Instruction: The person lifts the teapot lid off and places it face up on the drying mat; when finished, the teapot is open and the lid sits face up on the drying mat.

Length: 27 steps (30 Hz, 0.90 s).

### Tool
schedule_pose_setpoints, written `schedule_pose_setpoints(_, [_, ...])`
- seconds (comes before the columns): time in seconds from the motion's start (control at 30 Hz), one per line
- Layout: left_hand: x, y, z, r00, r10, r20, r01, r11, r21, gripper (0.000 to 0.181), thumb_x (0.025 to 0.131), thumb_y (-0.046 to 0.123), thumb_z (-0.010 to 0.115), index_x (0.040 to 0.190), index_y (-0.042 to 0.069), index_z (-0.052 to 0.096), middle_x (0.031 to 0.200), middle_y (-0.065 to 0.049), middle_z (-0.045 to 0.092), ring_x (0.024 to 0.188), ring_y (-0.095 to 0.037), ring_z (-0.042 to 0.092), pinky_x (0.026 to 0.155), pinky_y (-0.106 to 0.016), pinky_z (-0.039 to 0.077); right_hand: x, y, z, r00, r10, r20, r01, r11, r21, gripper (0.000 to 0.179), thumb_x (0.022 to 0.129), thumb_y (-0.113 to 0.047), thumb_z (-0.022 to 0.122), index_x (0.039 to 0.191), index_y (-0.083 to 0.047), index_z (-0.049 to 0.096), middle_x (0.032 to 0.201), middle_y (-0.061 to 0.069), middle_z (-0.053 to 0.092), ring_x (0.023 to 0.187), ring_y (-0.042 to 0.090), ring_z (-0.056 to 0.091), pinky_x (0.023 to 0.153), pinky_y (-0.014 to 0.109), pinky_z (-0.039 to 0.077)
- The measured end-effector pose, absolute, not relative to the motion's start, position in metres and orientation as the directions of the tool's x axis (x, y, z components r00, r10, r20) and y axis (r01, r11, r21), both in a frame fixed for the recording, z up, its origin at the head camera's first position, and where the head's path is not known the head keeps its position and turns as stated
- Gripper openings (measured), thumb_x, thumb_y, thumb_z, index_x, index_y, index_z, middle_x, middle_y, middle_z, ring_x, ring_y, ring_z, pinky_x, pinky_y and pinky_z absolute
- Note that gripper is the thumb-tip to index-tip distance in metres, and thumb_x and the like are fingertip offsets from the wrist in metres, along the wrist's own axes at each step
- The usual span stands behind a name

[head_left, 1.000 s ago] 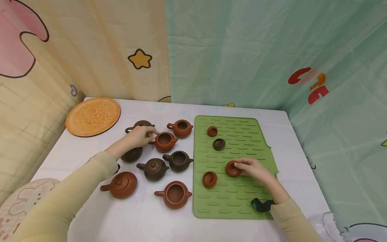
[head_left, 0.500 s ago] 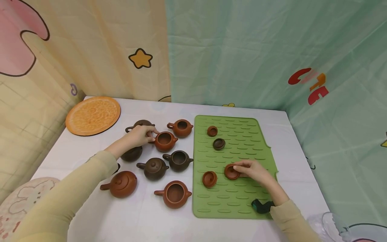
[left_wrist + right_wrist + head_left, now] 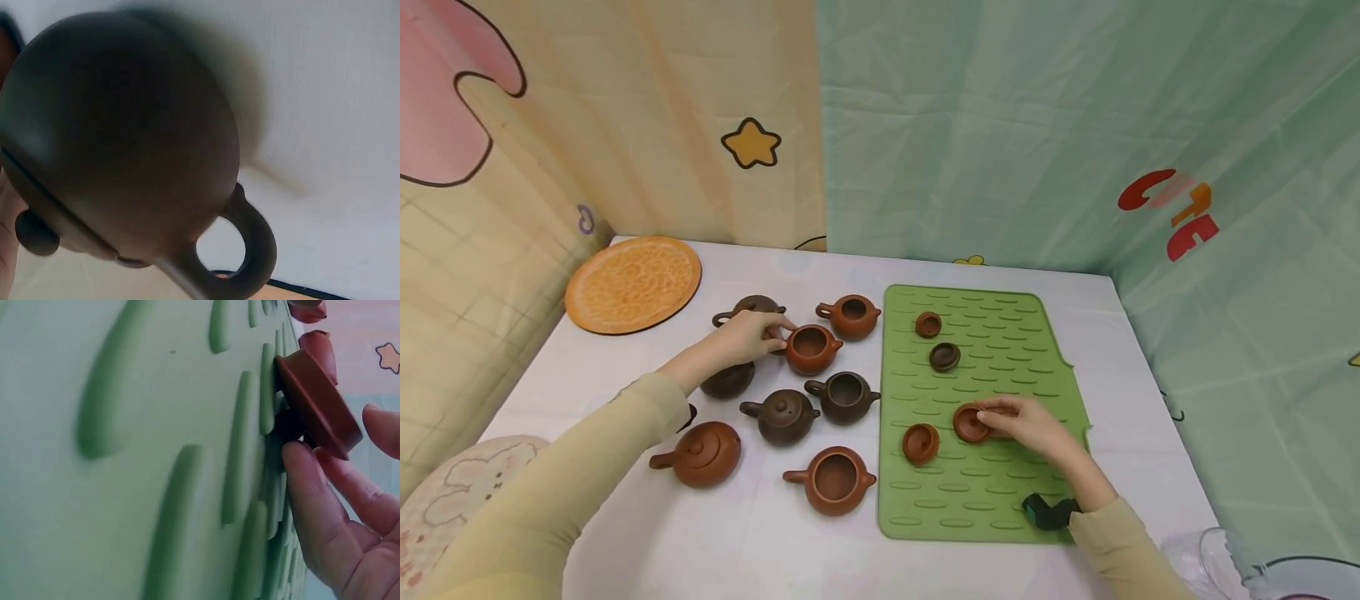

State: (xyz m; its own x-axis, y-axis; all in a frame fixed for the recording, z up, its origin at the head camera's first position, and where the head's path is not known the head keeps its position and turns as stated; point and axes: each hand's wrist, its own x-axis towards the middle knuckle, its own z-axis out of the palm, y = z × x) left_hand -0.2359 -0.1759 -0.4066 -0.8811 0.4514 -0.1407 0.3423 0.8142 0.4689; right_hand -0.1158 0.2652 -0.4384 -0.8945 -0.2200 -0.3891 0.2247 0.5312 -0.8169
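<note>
In the head view, my left hand (image 3: 747, 335) holds the handle side of a lidless reddish-brown teapot (image 3: 810, 350) among the teapots on the left; its fingers largely hide the handle. On the green mat, my right hand (image 3: 1024, 425) holds the edge of an upturned reddish-brown teapot lid (image 3: 970, 424). The right wrist view shows this lid (image 3: 319, 403) tilted, fingertips at its lower edge and one finger just above it. Three other lids lie on the mat: a reddish one (image 3: 921, 444), a dark one (image 3: 944, 357) and a small reddish one (image 3: 928, 325).
Around my left hand stand dark lidded teapots (image 3: 785, 417), a lidless dark teapot (image 3: 844, 397), a lidded reddish teapot (image 3: 706, 454) and lidless reddish teapots (image 3: 836, 481). An orange round mat (image 3: 634, 285) lies back left. A black curved object (image 3: 1049, 512) sits by my right wrist.
My right hand has shifted slightly left and a little nearer with the lid, towards the other reddish lid. My left hand and its teapot have stayed in place.
</note>
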Motion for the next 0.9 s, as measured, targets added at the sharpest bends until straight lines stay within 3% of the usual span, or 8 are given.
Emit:
schedule_pose_setpoints(0.27, [-0.224, -0.186, -0.386, -0.872, 0.481, -0.094, 0.386, 0.793, 0.472, 0.035, 0.092, 0.006, 0.067, 0.125, -0.003, 0.063, 0.103, -0.015, 0.072, 0.096, -0.028, 0.067, 0.083, -0.046, 0.054, -0.123, 0.249, -0.427, -0.948, -0.199, -0.25, 0.039, 0.703, -0.71, 0.044, 0.099, -0.036, 0.058, 0.13, -0.004, 0.061, 0.128, 0.016, 0.065, 0.119, 0.035, 0.06, 0.095, 0.049, 0.05])
schedule_pose_setpoints(0.53, [-0.18, -0.198, -0.38, -0.838, 0.542, -0.065, 0.437, 0.738, 0.514, 0.023, 0.09, 0.006, 0.069, 0.113, 0.002, 0.071, 0.103, -0.012, 0.073, 0.089, -0.021, 0.068, 0.078, -0.039, 0.056, -0.137, 0.197, -0.403, -0.948, -0.286, -0.142, -0.075, 0.631, -0.772, 0.038, 0.099, -0.03, 0.06, 0.13, -0.008, 0.062, 0.13, 0.011, 0.064, 0.118, 0.034, 0.062, 0.096, 0.045, 0.052])
schedule_pose_setpoints(0.7, [-0.156, -0.204, -0.383, -0.826, 0.556, -0.091, 0.438, 0.736, 0.516, 0.021, 0.089, 0.005, 0.07, 0.11, 0.005, 0.072, 0.102, -0.007, 0.072, 0.09, -0.018, 0.067, 0.074, -0.032, 0.055, -0.15, 0.147, -0.385, -0.91, -0.41, -0.063, -0.194, 0.556, -0.808, 0.031, 0.098, -0.024, 0.062, 0.125, -0.009, 0.066, 0.124, 0.007, 0.067, 0.113, 0.025, 0.064, 0.094, 0.036, 0.053])
schedule_pose_setpoints(0.9, [-0.15, -0.206, -0.388, -0.81, 0.571, -0.129, 0.424, 0.724, 0.545, 0.024, 0.087, 0.004, 0.072, 0.111, 0.004, 0.072, 0.097, -0.004, 0.071, 0.09, -0.018, 0.067, 0.073, -0.03, 0.056, -0.162, 0.092, -0.376, -0.81, -0.586, -0.02, -0.338, 0.495, -0.8, 0.026, 0.097, -0.018, 0.063, 0.12, -0.008, 0.068, 0.119, 0.006, 0.069, 0.111, 0.02, 0.065, 0.092, 0.028, 0.054])
